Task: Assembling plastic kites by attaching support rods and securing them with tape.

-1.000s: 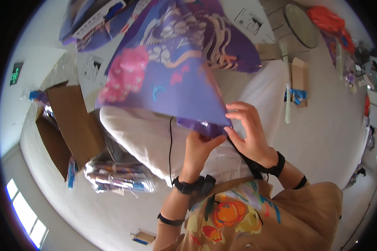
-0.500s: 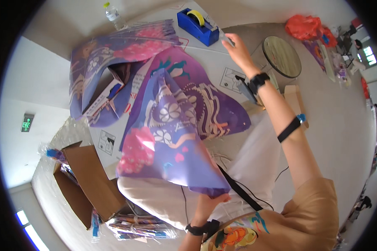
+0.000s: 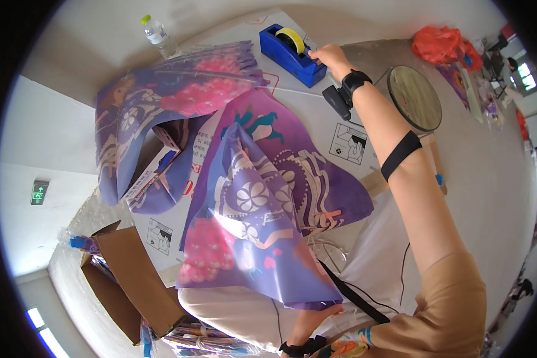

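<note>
My left hand [image 3: 313,322] is closed on the lower corner of a purple printed plastic sheet [image 3: 280,274], which drapes from the table over my lap. It bears white flowers and pink patches. At the far side, my right hand [image 3: 334,58] reaches to the front end of a blue tape dispenser [image 3: 292,62]. Its thumb and fingers pinch at the tape end there; the tape itself hardly shows. A yellow-looking tape roll [image 3: 290,39] sits in the dispenser. Another printed sheet [image 3: 179,89] lies at the far left, partly folded over an open printed box [image 3: 152,170].
A clear bottle [image 3: 156,36] with a yellow-green cap stands at the back. A round stool [image 3: 414,98] is beyond my right arm. On the lower left sit an open cardboard box [image 3: 134,274] and wrapped packs [image 3: 209,340]. A red plastic bag [image 3: 437,45] lies far right.
My right hand has turned and its fingers have closed in at the dispenser's front end. My left hand keeps its hold on the sheet's corner. The view has shifted a little.
</note>
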Motion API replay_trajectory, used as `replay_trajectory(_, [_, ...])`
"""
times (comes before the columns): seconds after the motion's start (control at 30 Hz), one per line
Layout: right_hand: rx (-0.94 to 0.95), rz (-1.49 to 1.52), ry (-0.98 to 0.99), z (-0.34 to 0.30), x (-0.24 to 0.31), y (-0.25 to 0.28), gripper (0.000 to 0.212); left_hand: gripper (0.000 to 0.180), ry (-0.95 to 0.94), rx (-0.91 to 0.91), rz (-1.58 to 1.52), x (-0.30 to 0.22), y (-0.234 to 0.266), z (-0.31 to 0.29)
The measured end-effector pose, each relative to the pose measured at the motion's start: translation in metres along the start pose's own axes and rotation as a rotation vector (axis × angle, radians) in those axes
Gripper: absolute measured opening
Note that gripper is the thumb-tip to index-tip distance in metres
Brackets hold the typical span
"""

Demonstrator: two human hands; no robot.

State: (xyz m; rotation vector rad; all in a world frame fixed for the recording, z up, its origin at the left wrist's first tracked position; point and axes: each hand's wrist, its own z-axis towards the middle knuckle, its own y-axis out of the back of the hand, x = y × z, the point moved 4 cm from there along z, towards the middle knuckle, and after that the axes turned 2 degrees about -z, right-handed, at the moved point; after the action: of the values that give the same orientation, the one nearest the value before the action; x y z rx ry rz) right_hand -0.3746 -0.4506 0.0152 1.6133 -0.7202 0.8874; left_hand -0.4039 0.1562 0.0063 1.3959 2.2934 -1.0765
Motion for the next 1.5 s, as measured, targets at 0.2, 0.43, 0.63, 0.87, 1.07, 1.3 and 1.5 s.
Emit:
replay_trajectory(0.2, [-0.034, 0.191, 0.026, -0.008, 0.013, -0.002, 0.030, 0.015, 0.007, -0.012, -0.096, 0.011, 0.005, 0.000])
replay_trajectory(0.43, [-0.025, 0.007, -0.039, -0.032, -0.025, 0.022, 0.033, 0.016, 0.007, -0.008, -0.098, 0.004, 0.003, 0.003])
replay_trajectory(0.63, [0.088, 0.585, -0.051, -0.036, -0.051, 0.005, 0.023, 0.017, -0.008, -0.015, -0.072, -0.001, -0.004, -0.003])
replay_trajectory(0.87, [0.083, 0.829, -0.172, -0.027, -0.137, 0.030, 0.015, 0.016, -0.056, -0.024, -0.137, -0.004, -0.025, -0.007])
replay_trajectory(1.07, [0.294, 0.785, -0.033, -0.246, -0.056, 0.003, 0.023, 0.018, -0.212, -0.126, -0.268, 0.003, -0.014, -0.012])
replay_trajectory(1.3, [0.414, 0.563, -0.263, -0.522, -0.029, 0.087, 0.013, 0.020, -0.202, -0.219, -0.241, 0.000, -0.022, 0.009])
replay_trajectory(1.5, [0.381, 0.558, -0.498, -0.594, -0.053, 0.078, 0.016, 0.022, -0.211, -0.255, -0.200, 0.001, -0.029, 0.008])
